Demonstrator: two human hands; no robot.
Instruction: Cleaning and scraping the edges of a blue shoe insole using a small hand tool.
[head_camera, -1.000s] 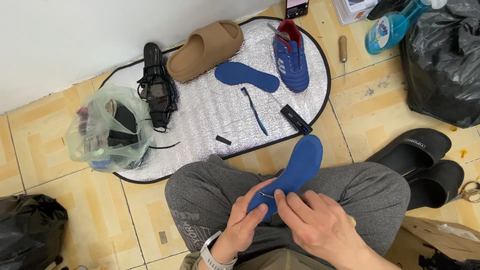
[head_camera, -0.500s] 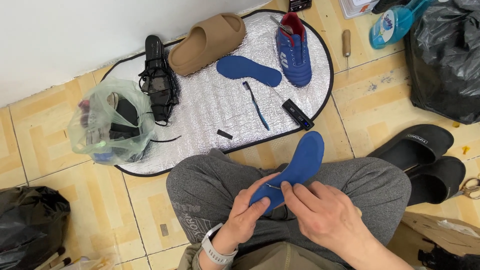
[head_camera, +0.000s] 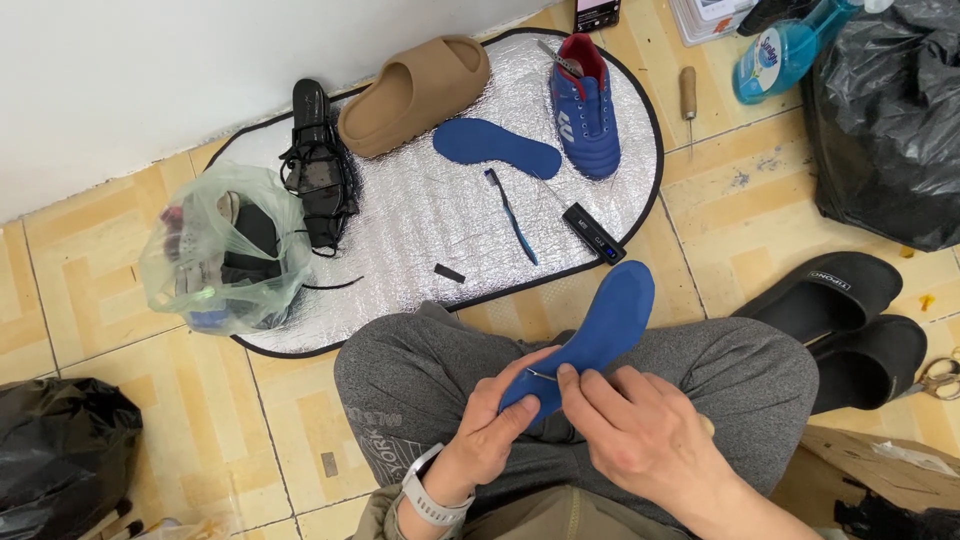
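Your left hand (head_camera: 490, 425) cupped the heel end of the blue foam insole (head_camera: 590, 335) from below, its grip closed on it over your grey-trousered lap. Your right hand (head_camera: 640, 440) pinched the same heel edge, thumb and forefinger clenched on a thin metal needle or pin (head_camera: 542, 375); which of the two, too small to tell. Judged step: working the heel edge of that insole, stitching or picking at it. The next move would call for a steady left hold and a short, controlled push of the point.

Further out, on the silver quilted mat (head_camera: 400, 240) on the tiled floor:
- one more blue insole (head_camera: 495, 148), two in all
- one blue toothbrush-like stick (head_camera: 512, 215)
- one small black device (head_camera: 594, 233)
- one blue sports shoe (head_camera: 585, 105)
- one tan foam slide (head_camera: 415, 95)
- one black strappy sandal (head_camera: 318, 165)
- one clear plastic bag of items (head_camera: 225, 250)

Off the mat to the right: two black slides (head_camera: 850, 320).
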